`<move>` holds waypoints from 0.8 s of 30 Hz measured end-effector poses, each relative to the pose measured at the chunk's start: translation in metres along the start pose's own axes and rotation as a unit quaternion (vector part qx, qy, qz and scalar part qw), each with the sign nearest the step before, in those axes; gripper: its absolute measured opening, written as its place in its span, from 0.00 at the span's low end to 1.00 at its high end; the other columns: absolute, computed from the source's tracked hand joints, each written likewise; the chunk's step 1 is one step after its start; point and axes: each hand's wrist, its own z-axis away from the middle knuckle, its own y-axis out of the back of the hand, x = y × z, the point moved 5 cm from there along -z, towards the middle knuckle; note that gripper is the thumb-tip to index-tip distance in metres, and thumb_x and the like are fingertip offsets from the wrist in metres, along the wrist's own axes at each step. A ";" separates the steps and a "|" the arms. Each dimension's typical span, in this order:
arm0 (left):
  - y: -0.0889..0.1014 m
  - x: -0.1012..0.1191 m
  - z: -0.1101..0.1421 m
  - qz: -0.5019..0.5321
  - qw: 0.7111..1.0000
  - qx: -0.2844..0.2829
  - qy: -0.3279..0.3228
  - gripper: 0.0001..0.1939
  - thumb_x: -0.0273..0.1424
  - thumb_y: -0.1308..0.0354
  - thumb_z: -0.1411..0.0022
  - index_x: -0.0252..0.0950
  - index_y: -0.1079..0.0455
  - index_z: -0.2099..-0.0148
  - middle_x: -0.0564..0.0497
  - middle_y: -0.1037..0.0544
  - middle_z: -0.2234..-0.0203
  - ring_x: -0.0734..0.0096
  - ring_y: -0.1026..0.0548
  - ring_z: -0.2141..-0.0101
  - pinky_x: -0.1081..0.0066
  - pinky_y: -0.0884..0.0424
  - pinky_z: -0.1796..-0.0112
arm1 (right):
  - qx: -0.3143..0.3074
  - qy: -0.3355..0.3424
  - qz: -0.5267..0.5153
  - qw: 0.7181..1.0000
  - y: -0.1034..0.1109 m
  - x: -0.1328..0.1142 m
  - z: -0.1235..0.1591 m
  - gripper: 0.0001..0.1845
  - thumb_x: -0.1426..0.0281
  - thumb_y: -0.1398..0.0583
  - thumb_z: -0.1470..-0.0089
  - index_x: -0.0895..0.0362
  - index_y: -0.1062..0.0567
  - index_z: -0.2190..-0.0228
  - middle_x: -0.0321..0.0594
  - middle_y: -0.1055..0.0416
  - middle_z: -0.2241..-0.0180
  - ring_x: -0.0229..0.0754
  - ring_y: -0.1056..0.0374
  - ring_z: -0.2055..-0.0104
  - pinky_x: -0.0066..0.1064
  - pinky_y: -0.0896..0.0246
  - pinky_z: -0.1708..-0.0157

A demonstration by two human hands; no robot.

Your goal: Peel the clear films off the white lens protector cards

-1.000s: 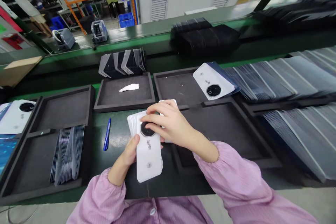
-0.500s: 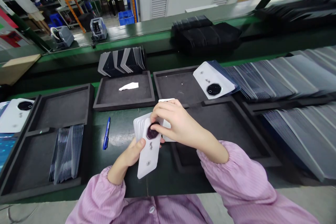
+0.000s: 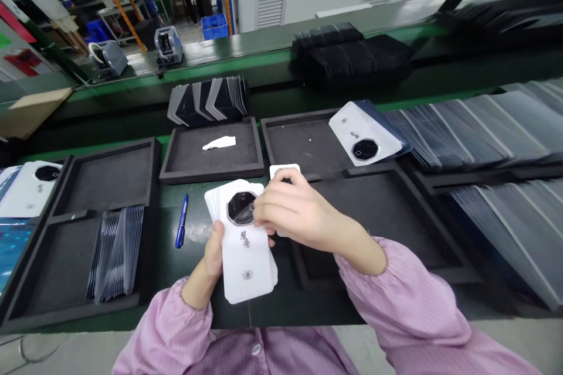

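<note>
My left hand (image 3: 214, 255) grips a fanned stack of white phone back covers (image 3: 244, 246) from below; the top cover faces me with its dark octagonal camera window (image 3: 240, 208). My right hand (image 3: 294, 208) is closed, its fingertips pinching at the right edge of that window. Behind the right hand a small white card (image 3: 284, 171) sticks up. Both arms wear pink sleeves.
Black foam trays (image 3: 211, 155) lie on the green bench. One holds a white scrap (image 3: 219, 143), another at left holds upright thin sheets (image 3: 115, 249). A blue pen (image 3: 180, 228) lies beside the stack. A white cover (image 3: 364, 135) rests on rows of dark sheets at right.
The stack had tilted edge-on half a second ago; now it faces me flat again. My right hand's fingertips stay at the camera window.
</note>
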 end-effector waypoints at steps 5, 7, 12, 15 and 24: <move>-0.009 0.005 -0.002 0.040 0.998 -0.029 -0.041 0.40 0.60 0.41 0.44 0.33 0.26 0.42 0.40 0.20 0.52 0.55 0.21 0.57 0.61 0.25 0.53 | 0.192 -0.252 -0.228 0.921 0.019 0.044 0.016 0.04 0.70 0.34 0.42 0.51 0.24 0.65 0.33 0.25 0.70 0.38 0.29 0.68 0.34 0.34 0.63; -0.010 0.005 -0.003 0.045 0.997 -0.036 -0.043 0.42 0.60 0.41 0.44 0.31 0.27 0.40 0.37 0.20 0.52 0.54 0.21 0.56 0.60 0.25 0.54 | 0.271 -0.372 -0.295 0.837 0.015 0.065 0.030 0.05 0.67 0.31 0.45 0.51 0.21 0.66 0.34 0.26 0.70 0.38 0.30 0.68 0.32 0.34 0.67; -0.012 0.006 -0.001 0.075 0.996 -0.044 -0.037 0.44 0.61 0.40 0.45 0.31 0.28 0.40 0.37 0.20 0.55 0.52 0.21 0.57 0.59 0.25 0.55 | 0.322 -0.502 -0.497 0.630 -0.009 0.091 0.048 0.16 0.61 0.24 0.58 0.52 0.23 0.73 0.30 0.33 0.74 0.32 0.35 0.72 0.27 0.33 0.67; -0.015 0.009 0.000 0.099 0.993 -0.045 -0.043 0.42 0.60 0.39 0.45 0.35 0.29 0.39 0.39 0.20 0.53 0.52 0.21 0.56 0.58 0.26 0.53 | 0.310 -0.531 -0.544 0.572 -0.016 0.091 0.049 0.18 0.63 0.23 0.61 0.53 0.25 0.73 0.28 0.35 0.74 0.30 0.36 0.74 0.27 0.31 0.66; -0.018 0.010 0.002 0.114 0.993 -0.036 -0.020 0.45 0.62 0.39 0.48 0.36 0.31 0.38 0.39 0.20 0.53 0.51 0.21 0.54 0.54 0.28 0.49 | 0.315 -0.553 -0.591 0.495 -0.021 0.085 0.047 0.20 0.69 0.22 0.66 0.56 0.24 0.73 0.27 0.33 0.73 0.26 0.38 0.76 0.24 0.31 0.67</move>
